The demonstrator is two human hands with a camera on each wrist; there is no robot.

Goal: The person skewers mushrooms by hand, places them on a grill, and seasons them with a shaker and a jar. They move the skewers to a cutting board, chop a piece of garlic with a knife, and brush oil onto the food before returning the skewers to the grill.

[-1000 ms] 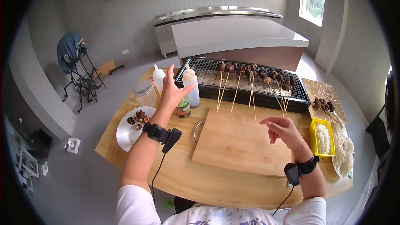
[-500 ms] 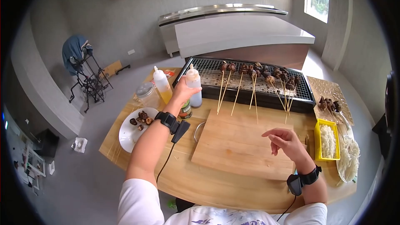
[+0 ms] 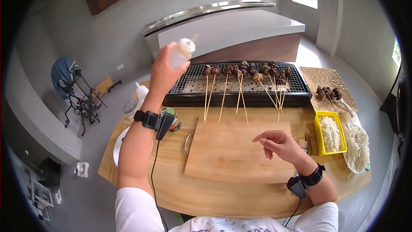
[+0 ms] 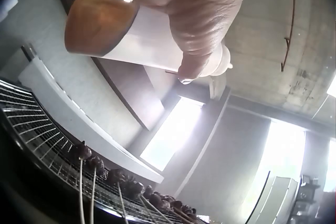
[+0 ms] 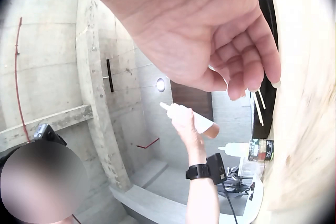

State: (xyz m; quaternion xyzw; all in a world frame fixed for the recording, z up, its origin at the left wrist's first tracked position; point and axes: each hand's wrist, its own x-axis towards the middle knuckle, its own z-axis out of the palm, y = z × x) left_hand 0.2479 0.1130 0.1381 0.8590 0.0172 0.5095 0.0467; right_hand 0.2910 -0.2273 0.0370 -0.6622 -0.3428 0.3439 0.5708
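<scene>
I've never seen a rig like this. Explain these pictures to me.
There is no robot here: a person works with two bare hands, with a camera strapped to each wrist. The large picture looks forward and down from the head; the other two come from the left and right wrists.

The left hand grips a squeeze bottle, raised off the table. The right hand, over a wooden board, holds nothing.

Skewers of dark food lie on a grill. At the right, a yellow basket holds white strands.
</scene>
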